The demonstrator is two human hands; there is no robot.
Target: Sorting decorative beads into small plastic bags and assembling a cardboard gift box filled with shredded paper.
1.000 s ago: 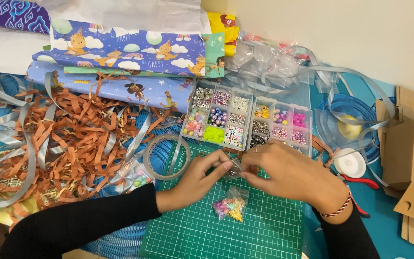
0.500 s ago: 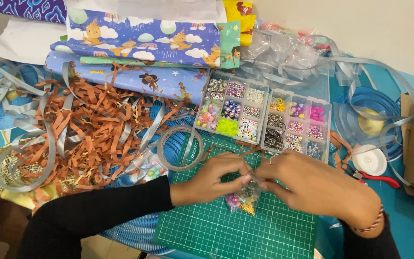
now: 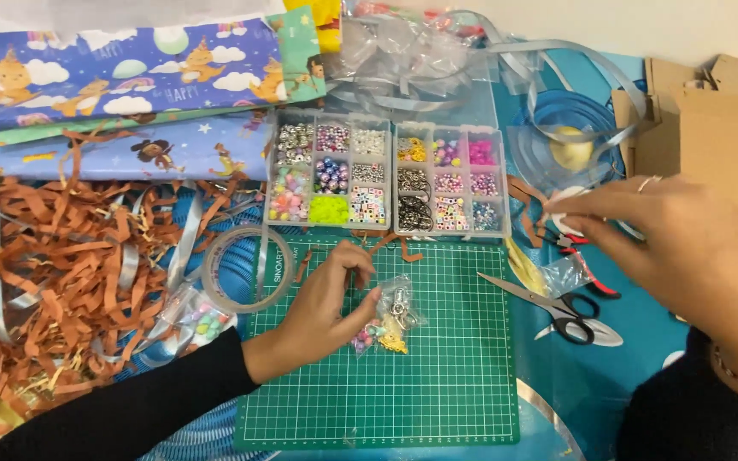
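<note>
Hands apart: left hand [image 3: 322,312] pins a clear bead packet [image 3: 390,318] on the green cutting mat [image 3: 437,376]; right hand [image 3: 685,248], empty, hovers beyond the scissors [image 3: 548,303]. Pinning steadies the packet.

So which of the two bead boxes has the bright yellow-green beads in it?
The left box, the one nearer the tape roll. Its bottom middle compartment holds the yellow-green beads; the right box shows pinks, yellow and metal rings instead.
</note>
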